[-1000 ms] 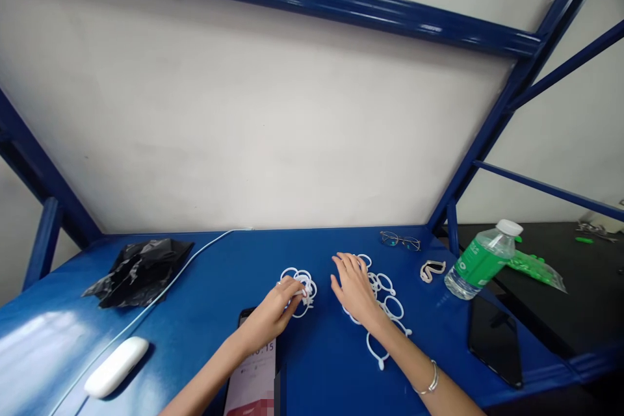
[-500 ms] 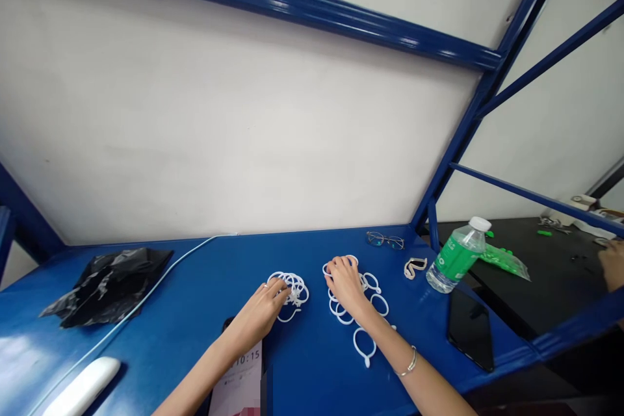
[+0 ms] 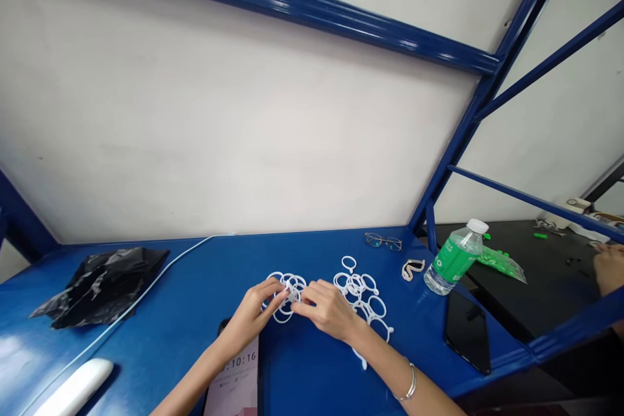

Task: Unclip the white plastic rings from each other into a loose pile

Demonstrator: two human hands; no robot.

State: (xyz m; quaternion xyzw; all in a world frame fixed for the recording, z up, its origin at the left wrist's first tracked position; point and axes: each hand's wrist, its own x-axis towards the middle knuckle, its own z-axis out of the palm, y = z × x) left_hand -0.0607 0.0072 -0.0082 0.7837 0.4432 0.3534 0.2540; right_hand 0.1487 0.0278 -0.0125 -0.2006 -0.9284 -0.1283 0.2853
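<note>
A bunch of white plastic rings (image 3: 294, 283), which look like curtain rings with small tabs, is between my two hands on the blue tabletop. My left hand (image 3: 254, 311) pinches rings at the bunch's left side, thumb and forefinger close together. From the right, my right hand (image 3: 325, 309) has its fingertips closed at the edge of the bunch, on what looks like a ring; its fingers partly hide the grip. To the right lies a loose spread of similar white rings (image 3: 377, 307), partly covered by my right forearm.
A phone (image 3: 234, 377) showing a clock lies below my left hand. Around are a black plastic bag (image 3: 104, 283), a pale cable (image 3: 141, 302), a white device (image 3: 78, 387), glasses (image 3: 384, 242), a bottle (image 3: 455, 257) and a dark phone (image 3: 467, 331). Another person's hand (image 3: 609, 266) shows far right.
My right hand has moved left from the loose spread of rings to the bunch at my left hand. One ring now lies uncovered at the top of the spread.
</note>
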